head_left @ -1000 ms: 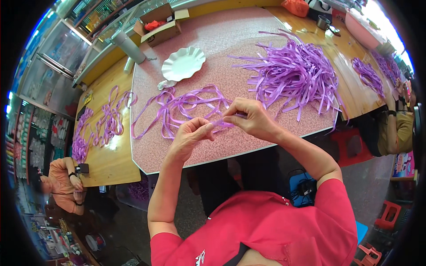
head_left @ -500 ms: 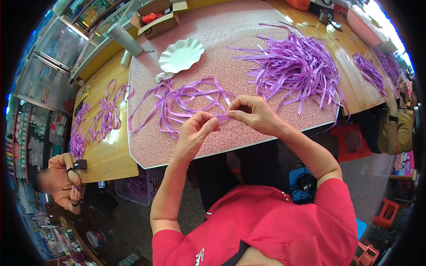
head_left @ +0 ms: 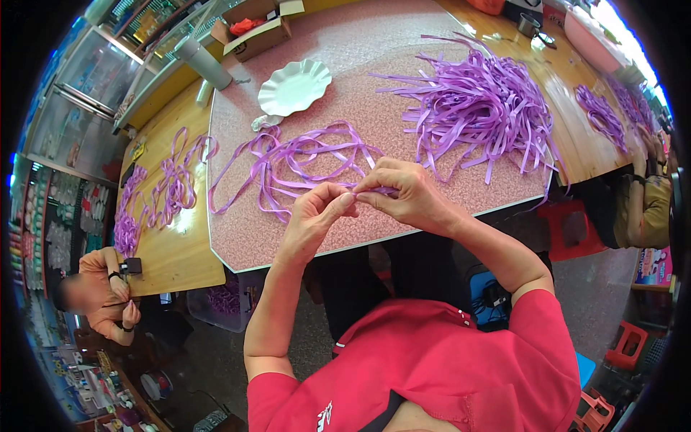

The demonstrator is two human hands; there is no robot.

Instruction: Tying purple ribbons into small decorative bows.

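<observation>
A long purple ribbon [head_left: 309,153] lies in loose loops on the pink speckled tabletop [head_left: 345,229], and part of it runs up into my fingers. My left hand [head_left: 317,214] pinches the ribbon between thumb and forefinger above the table's near edge. Touching it, my right hand [head_left: 404,193] is closed on the same ribbon, thumb against fingers. The bit of ribbon between the fingertips is mostly covered. Beyond my right hand rests a big heap of cut purple ribbons [head_left: 484,108].
A white scalloped dish [head_left: 295,88], a grey bottle [head_left: 203,62] and an open cardboard box [head_left: 258,36] stand at the far side. More purple ribbon [head_left: 173,183] lies on the wooden table at left, where a co-worker [head_left: 101,295] sits. Another person [head_left: 644,205] works at right.
My right hand has moved left until its fingertips meet my left hand's. The short stretch of ribbon that showed between them is now covered. My left hand has hardly moved.
</observation>
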